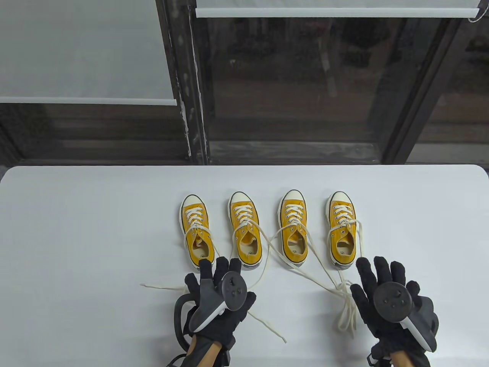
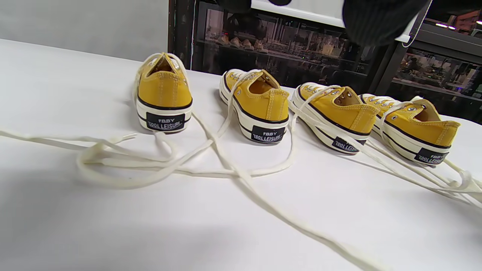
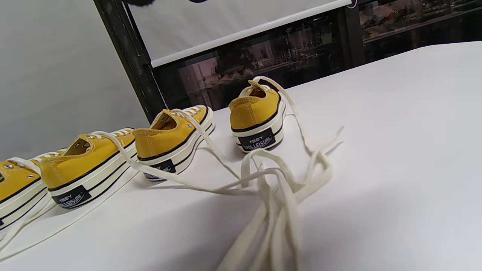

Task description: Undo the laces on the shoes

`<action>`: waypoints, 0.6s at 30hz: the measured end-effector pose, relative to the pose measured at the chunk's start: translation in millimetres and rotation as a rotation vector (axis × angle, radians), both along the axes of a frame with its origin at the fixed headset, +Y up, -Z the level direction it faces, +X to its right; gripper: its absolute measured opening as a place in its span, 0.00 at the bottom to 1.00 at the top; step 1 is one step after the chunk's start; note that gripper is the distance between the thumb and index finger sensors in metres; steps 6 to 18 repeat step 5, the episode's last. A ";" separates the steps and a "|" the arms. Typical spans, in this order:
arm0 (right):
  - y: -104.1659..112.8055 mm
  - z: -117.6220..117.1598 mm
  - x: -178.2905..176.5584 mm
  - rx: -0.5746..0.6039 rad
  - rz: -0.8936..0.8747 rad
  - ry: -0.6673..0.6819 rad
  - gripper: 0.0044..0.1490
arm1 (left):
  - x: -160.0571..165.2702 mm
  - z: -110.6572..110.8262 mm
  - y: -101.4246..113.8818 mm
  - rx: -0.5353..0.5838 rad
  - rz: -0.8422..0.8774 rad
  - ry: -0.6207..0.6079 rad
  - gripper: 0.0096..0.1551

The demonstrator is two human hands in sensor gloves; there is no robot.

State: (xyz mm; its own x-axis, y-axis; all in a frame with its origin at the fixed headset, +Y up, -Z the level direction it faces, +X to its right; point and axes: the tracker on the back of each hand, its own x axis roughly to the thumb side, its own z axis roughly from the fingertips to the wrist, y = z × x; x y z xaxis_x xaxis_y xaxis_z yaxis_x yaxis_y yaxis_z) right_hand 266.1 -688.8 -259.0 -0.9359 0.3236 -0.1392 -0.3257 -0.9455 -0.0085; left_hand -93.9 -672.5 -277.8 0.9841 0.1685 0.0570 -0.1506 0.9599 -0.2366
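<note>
Four yellow canvas sneakers stand in a row on the white table, toes pointing away: far left (image 1: pixel 195 233), inner left (image 1: pixel 245 229), inner right (image 1: pixel 294 229), far right (image 1: pixel 342 233). Their cream laces hang loose and trail toward me, one tangle by my left hand (image 1: pixel 267 328) and one bunch by my right hand (image 1: pixel 345 306). My left hand (image 1: pixel 218 273) hovers behind the two left shoes, fingers extended, holding nothing. My right hand (image 1: pixel 382 275) is spread open behind the far right shoe, empty. The left wrist view shows the heels (image 2: pixel 163 90) and laces (image 2: pixel 150 165); the right wrist view shows the far right shoe (image 3: pixel 258 111) and bunched laces (image 3: pixel 278 180).
The white table (image 1: pixel 76 229) reaches to a far edge below a dark window frame (image 1: pixel 191 114) with roller blinds. Bare tabletop lies left of the far left shoe and right of the far right shoe.
</note>
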 end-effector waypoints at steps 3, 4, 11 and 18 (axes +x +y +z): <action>-1.1 -0.2 0.2 -0.008 0.002 -0.002 0.40 | 0.3 -0.1 -0.8 -0.002 0.004 -0.003 0.52; -1.0 0.0 0.0 -0.005 0.005 -0.002 0.40 | 0.3 -0.1 -0.7 -0.002 0.004 -0.003 0.52; -0.8 0.1 -0.2 -0.003 0.009 -0.001 0.41 | 0.2 0.0 -0.6 -0.003 0.004 -0.003 0.52; -0.8 0.1 -0.2 -0.003 0.009 -0.001 0.41 | 0.2 0.0 -0.6 -0.003 0.004 -0.003 0.52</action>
